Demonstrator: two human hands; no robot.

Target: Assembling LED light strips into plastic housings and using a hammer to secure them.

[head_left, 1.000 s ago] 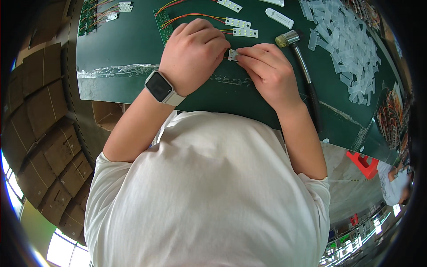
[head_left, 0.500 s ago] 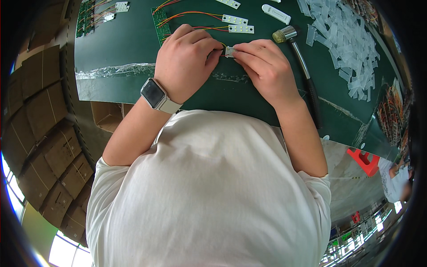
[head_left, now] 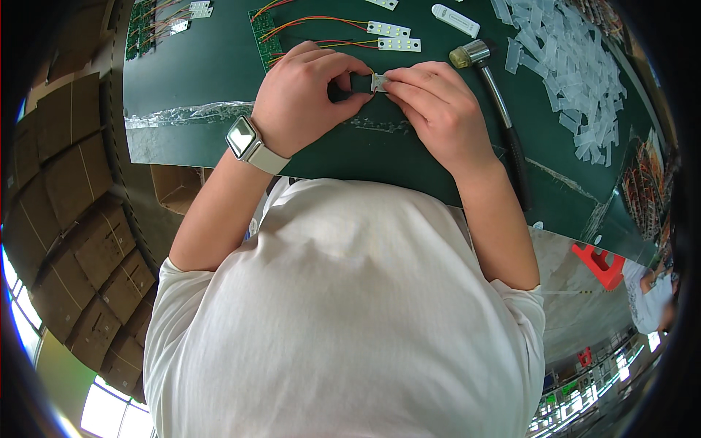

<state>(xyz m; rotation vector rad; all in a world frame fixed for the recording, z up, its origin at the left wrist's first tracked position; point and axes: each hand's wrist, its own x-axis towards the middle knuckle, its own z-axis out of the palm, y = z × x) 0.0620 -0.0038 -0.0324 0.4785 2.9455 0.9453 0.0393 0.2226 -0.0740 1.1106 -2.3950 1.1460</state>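
A small white LED board (head_left: 378, 82) is pinched by its right end between the thumb and fingers of my right hand (head_left: 444, 109). Beside its left end, my left hand (head_left: 307, 98) has thumb and index finger parted, one tip near each corner; whether they touch it I cannot tell. Thin wires show at the board's left end, partly hidden by my fingers. Just beyond my left hand lies a green circuit board (head_left: 265, 36), with red and yellow wires running to other white LED boards (head_left: 399, 44). A watch (head_left: 243, 136) is on my left wrist.
A hammer (head_left: 504, 109) lies right of my right hand, a white marker-like stick (head_left: 455, 20) beyond it. Clear plastic strips (head_left: 569, 80) are heaped at the right, near bundled wires (head_left: 642, 182). More wired circuit boards (head_left: 139, 33) lie far left. Cardboard boxes (head_left: 69, 175) are stacked beside the table.
My left thumb and index finger have spread apart, the thumb moving nearer me. The left wrist has turned slightly. My right hand keeps its pinch on the LED board.
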